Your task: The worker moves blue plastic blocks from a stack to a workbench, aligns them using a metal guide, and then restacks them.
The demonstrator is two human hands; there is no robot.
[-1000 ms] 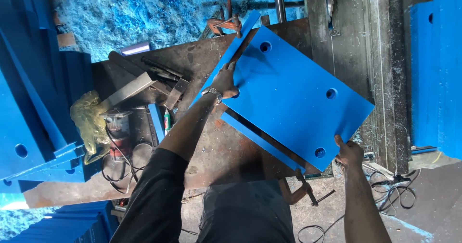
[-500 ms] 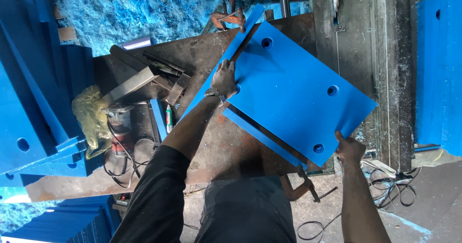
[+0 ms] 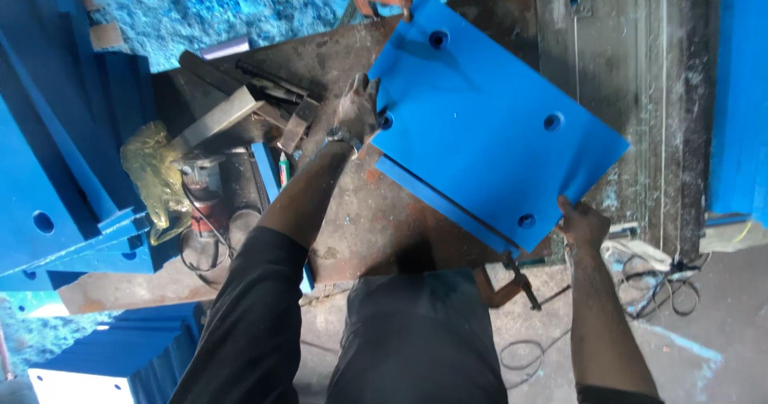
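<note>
Blue square plate (image 3: 488, 124) with corner holes, lying tilted over the rusty steel worktop (image 3: 352, 212) at its far right corner, left hand (image 3: 356, 114) gripping its left edge, right hand (image 3: 582, 222) closed on its near corner.

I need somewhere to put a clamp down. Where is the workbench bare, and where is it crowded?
Bare rusty bench runs between the left forearm and the blue plate that the left hand and right hand grip. Crowded at the left: metal bars, yellow bag, power tool.
</note>
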